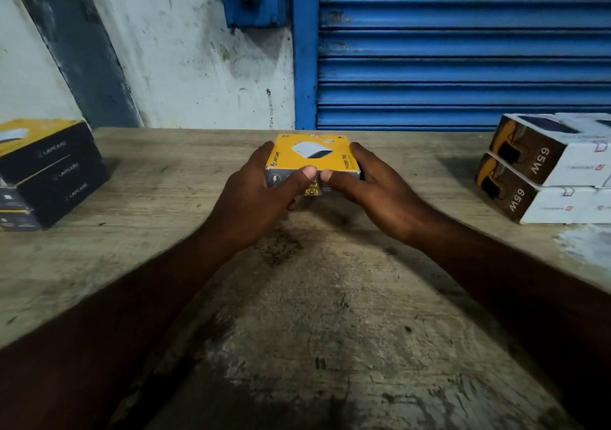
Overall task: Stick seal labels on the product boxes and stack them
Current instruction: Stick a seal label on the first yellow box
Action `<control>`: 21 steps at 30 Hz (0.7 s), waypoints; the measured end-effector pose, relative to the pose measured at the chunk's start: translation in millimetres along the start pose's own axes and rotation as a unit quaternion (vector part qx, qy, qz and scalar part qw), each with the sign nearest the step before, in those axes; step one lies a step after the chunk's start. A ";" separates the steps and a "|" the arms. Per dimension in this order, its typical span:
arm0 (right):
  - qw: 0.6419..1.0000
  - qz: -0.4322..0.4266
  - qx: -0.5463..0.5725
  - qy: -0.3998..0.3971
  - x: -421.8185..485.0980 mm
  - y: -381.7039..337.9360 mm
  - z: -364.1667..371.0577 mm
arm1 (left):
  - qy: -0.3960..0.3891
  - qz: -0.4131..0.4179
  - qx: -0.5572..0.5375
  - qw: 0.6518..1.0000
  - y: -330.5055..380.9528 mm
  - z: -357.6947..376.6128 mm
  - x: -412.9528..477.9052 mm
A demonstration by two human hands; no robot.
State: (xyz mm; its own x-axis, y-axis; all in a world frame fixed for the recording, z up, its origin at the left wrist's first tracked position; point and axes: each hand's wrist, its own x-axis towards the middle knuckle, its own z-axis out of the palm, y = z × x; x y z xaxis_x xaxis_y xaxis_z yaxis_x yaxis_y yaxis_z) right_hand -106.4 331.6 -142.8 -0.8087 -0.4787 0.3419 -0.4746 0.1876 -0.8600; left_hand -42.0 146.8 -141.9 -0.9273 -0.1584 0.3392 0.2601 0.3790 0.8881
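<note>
A yellow-topped product box (314,150) with a white device pictured on its lid sits at the middle of the wooden table (297,314). My left hand (258,194) grips its left side, thumb on the front top edge. My right hand (373,191) grips its right side, thumb also on the front edge. A small gold seal label (313,190) shows on the box's front face, between and just below the two thumbs.
A stack of dark boxes with a yellow top (43,171) stands at the table's left edge. Two stacked white-and-brown "65W" boxes (545,168) lie at the right. A blue roller shutter (463,49) and a stained wall (182,49) are behind.
</note>
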 end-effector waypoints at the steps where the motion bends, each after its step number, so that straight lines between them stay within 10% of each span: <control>1: 1.000 -0.001 -0.006 0.004 0.6 0.3 -0.4 | -0.006 -0.001 0.003 1.000 0.2 0.5 0.1; 21: 0.995 -0.003 -0.095 -0.025 8.3 2.8 -27.8 | -0.058 -0.006 -0.017 0.998 1.5 -10.1 1.7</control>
State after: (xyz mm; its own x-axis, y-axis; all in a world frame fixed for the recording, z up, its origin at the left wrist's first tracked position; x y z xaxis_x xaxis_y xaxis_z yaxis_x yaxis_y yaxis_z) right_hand -124.1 351.9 -131.9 -0.7900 -0.5212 0.3230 -0.5401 0.3422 -0.7689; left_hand -40.5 137.9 -136.8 -0.9546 -0.0561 0.2925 0.2562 0.3464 0.9024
